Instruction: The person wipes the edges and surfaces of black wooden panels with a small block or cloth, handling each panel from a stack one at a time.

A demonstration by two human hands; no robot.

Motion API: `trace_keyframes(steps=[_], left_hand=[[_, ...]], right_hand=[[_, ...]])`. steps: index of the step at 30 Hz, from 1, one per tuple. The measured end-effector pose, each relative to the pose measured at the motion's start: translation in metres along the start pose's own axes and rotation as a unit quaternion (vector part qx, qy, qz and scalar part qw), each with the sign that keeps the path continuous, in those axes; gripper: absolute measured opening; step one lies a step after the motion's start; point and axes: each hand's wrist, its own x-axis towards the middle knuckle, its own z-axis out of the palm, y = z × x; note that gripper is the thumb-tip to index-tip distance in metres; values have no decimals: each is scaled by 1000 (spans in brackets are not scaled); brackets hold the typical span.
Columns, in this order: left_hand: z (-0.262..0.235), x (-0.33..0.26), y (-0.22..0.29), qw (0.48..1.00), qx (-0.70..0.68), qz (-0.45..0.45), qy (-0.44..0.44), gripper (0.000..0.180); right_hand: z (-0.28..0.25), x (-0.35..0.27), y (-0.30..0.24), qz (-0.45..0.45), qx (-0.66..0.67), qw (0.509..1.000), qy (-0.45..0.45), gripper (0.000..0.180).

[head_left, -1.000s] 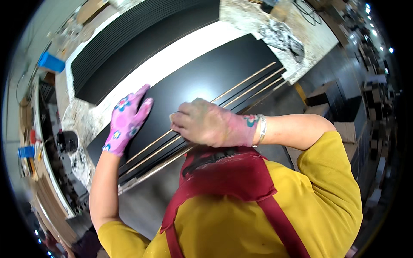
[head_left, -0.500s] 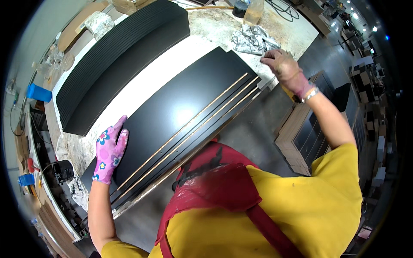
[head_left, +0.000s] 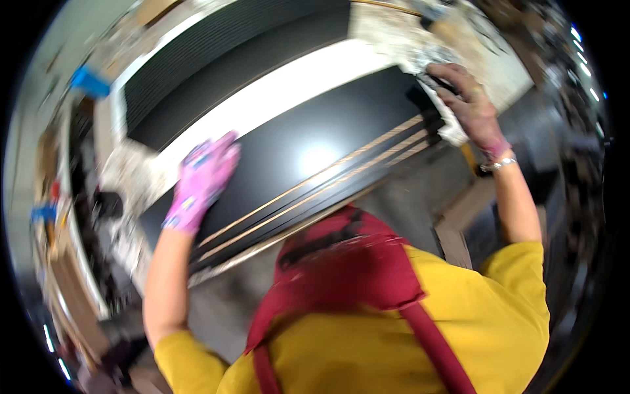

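Note:
Black flat panels (head_left: 282, 151) lie across the table in front of me, overlapped in steps so that several pale raw edges (head_left: 367, 150) show along the near side. My left hand (head_left: 203, 174), in a pink flowered glove, rests at the left part of the top panel, fingers stretched out. At the right end, my right hand (head_left: 469, 108) wears a stained pinkish glove. Its fingers and thumb are curled round something dark beside the panel corner, too blurred to name. Crumpled silvery wrapping (head_left: 430, 56) lies just beyond that hand.
A stack of black panels (head_left: 243, 62) stands on the far side of the white-topped table (head_left: 328, 62). A blue container (head_left: 90, 82) is at the far left. More boards (head_left: 476, 207) are low down at my right. Motion blurs much of the view.
The view has shifted and turned. My left hand has slid farther along the panel's far edge. My right hand has come to the panels' right end and curled around something dark.

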Motion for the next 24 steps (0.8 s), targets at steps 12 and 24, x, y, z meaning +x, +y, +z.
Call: trace_keyframes(steps=[12, 24], left_hand=[[31, -37, 35, 980, -65, -96, 160, 35], [-3, 0, 32, 983, -75, -161, 48, 36]], right_hand=[[334, 50, -341, -553, 188, 711, -392, 23], [353, 146, -314, -469, 6, 821, -325, 24]])
